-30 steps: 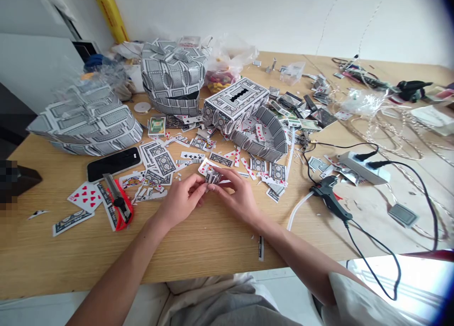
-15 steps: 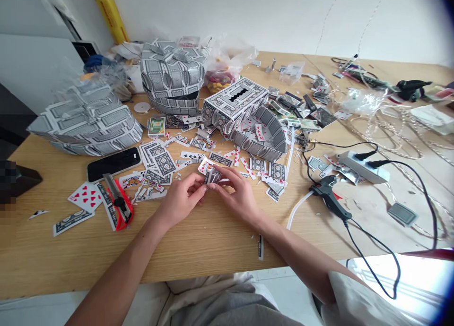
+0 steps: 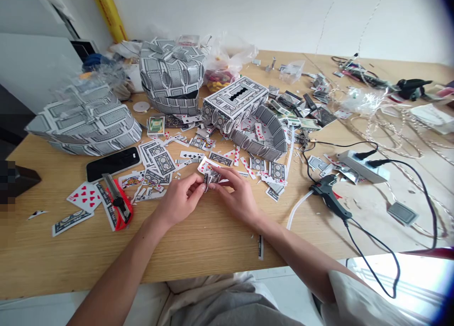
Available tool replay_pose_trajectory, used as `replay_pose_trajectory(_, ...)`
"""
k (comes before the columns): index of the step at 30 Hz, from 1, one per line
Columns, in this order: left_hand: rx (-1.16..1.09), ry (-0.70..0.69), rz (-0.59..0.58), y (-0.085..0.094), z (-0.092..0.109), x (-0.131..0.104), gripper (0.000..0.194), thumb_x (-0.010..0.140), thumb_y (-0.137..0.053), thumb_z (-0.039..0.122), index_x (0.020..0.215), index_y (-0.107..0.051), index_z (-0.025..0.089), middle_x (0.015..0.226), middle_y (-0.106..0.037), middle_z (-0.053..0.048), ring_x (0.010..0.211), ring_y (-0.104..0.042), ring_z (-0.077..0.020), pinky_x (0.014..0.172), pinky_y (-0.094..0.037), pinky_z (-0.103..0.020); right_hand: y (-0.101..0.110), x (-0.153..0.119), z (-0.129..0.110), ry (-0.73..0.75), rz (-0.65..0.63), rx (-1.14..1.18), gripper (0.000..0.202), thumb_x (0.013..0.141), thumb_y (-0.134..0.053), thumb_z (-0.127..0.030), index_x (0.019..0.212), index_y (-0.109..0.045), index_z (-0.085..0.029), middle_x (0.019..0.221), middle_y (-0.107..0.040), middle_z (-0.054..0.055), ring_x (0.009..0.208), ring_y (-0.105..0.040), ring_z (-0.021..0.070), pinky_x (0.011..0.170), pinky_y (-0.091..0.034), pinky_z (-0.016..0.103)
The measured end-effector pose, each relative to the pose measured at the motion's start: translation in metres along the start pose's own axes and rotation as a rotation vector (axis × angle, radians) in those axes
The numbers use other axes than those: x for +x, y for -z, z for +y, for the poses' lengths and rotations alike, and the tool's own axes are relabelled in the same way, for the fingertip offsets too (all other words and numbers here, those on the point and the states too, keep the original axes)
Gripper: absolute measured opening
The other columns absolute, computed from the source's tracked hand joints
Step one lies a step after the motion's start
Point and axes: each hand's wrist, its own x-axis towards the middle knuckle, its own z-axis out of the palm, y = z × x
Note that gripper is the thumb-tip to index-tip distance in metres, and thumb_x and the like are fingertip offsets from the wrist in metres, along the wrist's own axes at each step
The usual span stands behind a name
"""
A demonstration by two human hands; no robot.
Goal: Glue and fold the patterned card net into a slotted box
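Note:
Between my hands is a small folded playing-card piece, grey-patterned and partly hidden by fingers. My left hand pinches its left side between thumb and fingers. From the right, my right hand holds it with thumb below and fingers along the top. Just beyond them lie cut playing cards and narrow strips. To the left rests a red utility knife with its blade out, on a card strip, beside a ten of hearts.
Card-woven baskets stand at the back left. A card-covered box leans over an open card tray. A phone lies left. On the right are a glue gun, its cable and a power strip.
The folded card piece has turned slightly between my fingers, and its edges sit at a different angle. Both hands stay almost in the same place.

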Motion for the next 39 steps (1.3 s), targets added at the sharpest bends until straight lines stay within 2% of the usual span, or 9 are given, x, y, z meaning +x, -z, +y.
replay_pose_trajectory(2,0.086,-0.058,0.057,0.000,-0.001,0.000,0.019,0.104,-0.057,0.035,0.093,-0.065,0.021,0.081,-0.075,-0.001,0.067,-0.071,-0.0152,0.064,-0.056,-0.025,0.000,-0.001,0.000,0.020,-0.003,-0.011,0.045,0.100,-0.075,-0.039,0.144,-0.069,-0.037,0.138,-0.069,0.008,0.120,-0.071,0.0247,0.099,-0.067,0.041)
replay_pose_trajectory(4,0.115,-0.093,0.122,0.000,-0.003,0.001,0.014,0.102,-0.060,0.033,0.106,-0.067,0.021,0.087,-0.078,-0.003,0.074,-0.074,-0.0170,0.070,-0.059,-0.026,-0.001,-0.002,-0.002,0.028,-0.013,-0.015,0.042,0.101,-0.073,-0.038,0.143,-0.070,-0.037,0.136,-0.070,0.007,0.121,-0.071,0.0244,0.098,-0.068,0.040)
replay_pose_trajectory(6,0.102,-0.110,0.149,-0.001,-0.006,0.001,0.027,0.100,-0.061,0.029,0.126,-0.064,0.021,0.092,-0.079,-0.003,0.079,-0.077,-0.0182,0.074,-0.062,-0.028,-0.002,-0.002,-0.003,0.026,-0.030,-0.013,0.038,0.102,-0.072,-0.038,0.140,-0.072,-0.036,0.135,-0.070,0.007,0.121,-0.071,0.0243,0.100,-0.067,0.042)
replay_pose_trajectory(8,0.103,-0.141,0.140,-0.001,-0.008,0.001,0.037,0.100,-0.061,0.025,0.137,-0.061,0.022,0.094,-0.080,-0.002,0.079,-0.077,-0.0176,0.076,-0.063,-0.028,-0.002,-0.002,-0.006,0.013,-0.046,-0.006,0.037,0.102,-0.072,-0.040,0.139,-0.073,-0.036,0.134,-0.071,0.007,0.120,-0.072,0.0244,0.102,-0.067,0.043)
replay_pose_trajectory(14,0.205,-0.281,0.197,-0.002,-0.008,0.000,0.024,0.103,-0.060,0.025,0.125,-0.070,0.024,0.103,-0.082,-0.005,0.087,-0.079,-0.0185,0.079,-0.065,-0.029,-0.001,-0.003,-0.013,-0.003,-0.049,0.017,0.034,0.100,-0.074,-0.045,0.131,-0.075,-0.032,0.132,-0.071,0.008,0.122,-0.071,0.0252,0.100,-0.069,0.042)
replay_pose_trajectory(20,0.303,-0.391,0.259,-0.005,-0.006,-0.003,0.021,0.105,-0.060,0.020,0.123,-0.069,0.023,0.103,-0.082,-0.004,0.087,-0.079,-0.0166,0.081,-0.063,-0.026,-0.006,-0.007,-0.017,-0.052,-0.025,0.090,0.031,0.101,-0.072,-0.041,0.129,-0.069,-0.027,0.129,-0.071,0.008,0.112,-0.075,0.0211,0.097,-0.070,0.039)
replay_pose_trajectory(25,0.327,-0.409,0.250,-0.006,-0.007,-0.002,0.014,0.104,-0.061,0.018,0.115,-0.067,0.023,0.098,-0.079,-0.002,0.081,-0.077,-0.0154,0.076,-0.062,-0.025,-0.007,-0.009,-0.016,0.016,-0.025,0.051,0.020,0.102,-0.069,-0.036,0.120,-0.067,-0.026,0.127,-0.069,0.008,0.113,-0.073,0.0203,0.100,-0.069,0.039)
replay_pose_trajectory(31,0.256,-0.367,0.194,-0.006,-0.003,-0.001,0.012,0.102,-0.059,0.016,0.111,-0.063,0.024,0.102,-0.074,-0.004,0.090,-0.075,-0.0170,0.076,-0.063,-0.026,-0.007,-0.010,-0.016,0.025,-0.054,0.046,0.021,0.104,-0.066,-0.038,0.123,-0.063,-0.027,0.130,-0.066,0.009,0.118,-0.071,0.0222,0.104,-0.068,0.043)
replay_pose_trajectory(39,0.255,-0.384,0.181,-0.010,-0.005,-0.001,0.014,0.099,-0.059,0.010,0.103,-0.060,0.023,0.097,-0.069,-0.003,0.085,-0.072,-0.0158,0.074,-0.061,-0.025,-0.004,-0.011,-0.019,0.105,-0.078,-0.058,0.025,0.100,-0.067,-0.029,0.124,-0.060,-0.028,0.137,-0.062,0.013,0.136,-0.062,0.0276,0.102,-0.067,0.044)
